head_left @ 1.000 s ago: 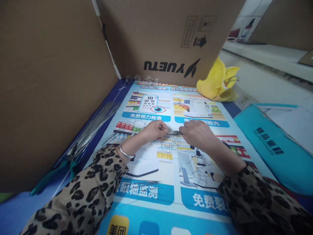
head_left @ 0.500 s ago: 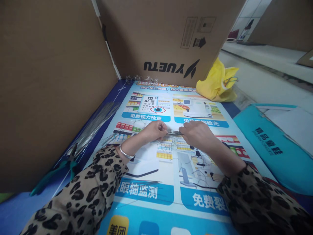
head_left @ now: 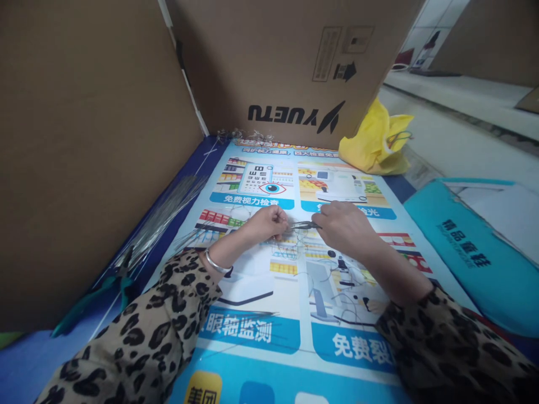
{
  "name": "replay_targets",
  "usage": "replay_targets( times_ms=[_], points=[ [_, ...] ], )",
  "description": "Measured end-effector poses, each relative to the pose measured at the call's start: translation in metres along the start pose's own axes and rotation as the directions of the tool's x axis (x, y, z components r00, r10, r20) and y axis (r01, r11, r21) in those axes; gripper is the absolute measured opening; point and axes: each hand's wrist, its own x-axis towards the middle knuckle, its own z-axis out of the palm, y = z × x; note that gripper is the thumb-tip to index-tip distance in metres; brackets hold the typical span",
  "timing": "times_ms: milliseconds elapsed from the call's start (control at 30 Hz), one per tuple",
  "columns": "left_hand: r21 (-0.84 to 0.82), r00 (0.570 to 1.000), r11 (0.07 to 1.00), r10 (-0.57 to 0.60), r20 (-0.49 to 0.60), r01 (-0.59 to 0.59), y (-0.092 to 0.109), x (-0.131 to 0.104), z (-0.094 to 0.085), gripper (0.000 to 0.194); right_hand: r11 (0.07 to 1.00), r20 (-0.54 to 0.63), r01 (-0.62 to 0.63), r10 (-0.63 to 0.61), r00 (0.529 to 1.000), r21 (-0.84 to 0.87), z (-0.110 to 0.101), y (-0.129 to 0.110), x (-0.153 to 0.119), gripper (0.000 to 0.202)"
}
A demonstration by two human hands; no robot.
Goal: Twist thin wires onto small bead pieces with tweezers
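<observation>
My left hand [head_left: 269, 221], with a silver bangle at its wrist, is closed in a pinch on a thin metal wire, mostly hidden by the fingers. My right hand [head_left: 344, 225] grips small needle-nose pliers [head_left: 305, 225]; the handles are hidden in the fist. The slim jaws point left and reach my left fingertips, looking slightly parted. Whether they touch the wire I cannot tell. Loose bent wires [head_left: 347, 280] lie on the printed sheet beneath and right of the hands. Several straight wires [head_left: 248, 311] lie nearer to me.
Teal-handled pliers [head_left: 122, 275] lie at the left beside a bundle of straight wires [head_left: 164, 207]. Cardboard panels [head_left: 269, 67] rise at the left and back, with small wire pieces [head_left: 252, 136] at their foot. A yellow bag [head_left: 370, 143] and a teal box [head_left: 471, 252] are at the right.
My right hand has shifted slightly up and to the right with the pliers, and more of the jaws shows between the hands. My left hand has stayed in place.
</observation>
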Motion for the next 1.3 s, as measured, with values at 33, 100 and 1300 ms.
replay_targets(
  times_ms=[33, 100, 1300],
  points=[
    [-0.001, 1.000, 1.000, 0.002, -0.001, -0.002, 0.000, 0.000, 0.000, 0.016, 1.000, 0.004, 0.004, -0.004, 1.000, 0.000, 0.000, -0.001, 0.000, 0.020],
    [0.000, 1.000, 1.000, 0.002, -0.006, -0.002, 0.000, 0.000, 0.000, 0.016, 1.000, 0.007, 0.009, -0.009, 1.000, -0.002, -0.001, -0.003, 0.000, 0.019],
    [-0.034, 0.985, 0.999, 0.002, -0.170, -0.008, -0.001, 0.001, 0.009, 0.019, 0.979, 0.157, -0.202, 0.197, 0.968, 0.017, -0.001, -0.019, 0.000, 0.020]
  ],
)
